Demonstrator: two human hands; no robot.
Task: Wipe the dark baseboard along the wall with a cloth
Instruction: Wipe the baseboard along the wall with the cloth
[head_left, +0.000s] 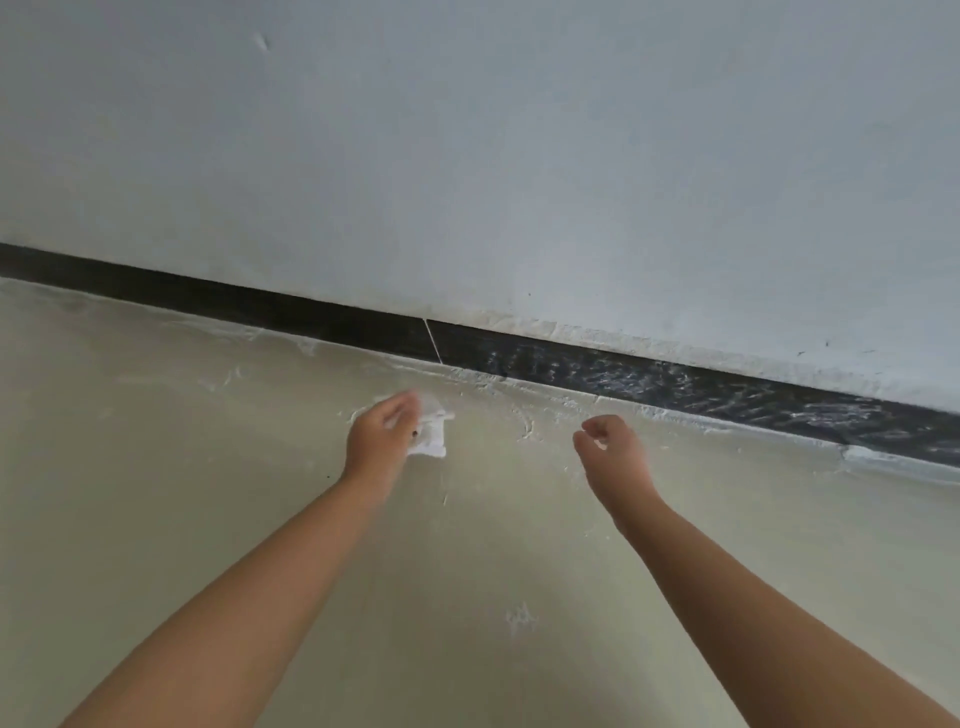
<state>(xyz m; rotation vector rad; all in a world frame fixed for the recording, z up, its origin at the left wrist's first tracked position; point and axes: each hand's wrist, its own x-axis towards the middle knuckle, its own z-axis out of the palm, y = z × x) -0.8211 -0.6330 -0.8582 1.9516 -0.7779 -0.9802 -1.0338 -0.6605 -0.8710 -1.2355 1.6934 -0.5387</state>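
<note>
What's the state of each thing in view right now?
Left hand: holds the cloth, short of the baseboard.
Right hand: loosely curled, holding nothing.
Cloth: white, crumpled, not touching the baseboard.
Baseboard: dark left of the seam, white streaks right of it.
Floor: white smears along the wall edge.

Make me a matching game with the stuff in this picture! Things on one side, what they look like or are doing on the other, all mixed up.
Things:
1. left hand
2. right hand
3. baseboard
4. wall

Descriptions:
A. dark strip, streaked white toward the right
B. pale, above the strip
C. holds the white cloth
D. holds no cloth, fingers loosely curled

Pairs: 1-C, 2-D, 3-A, 4-B
</note>
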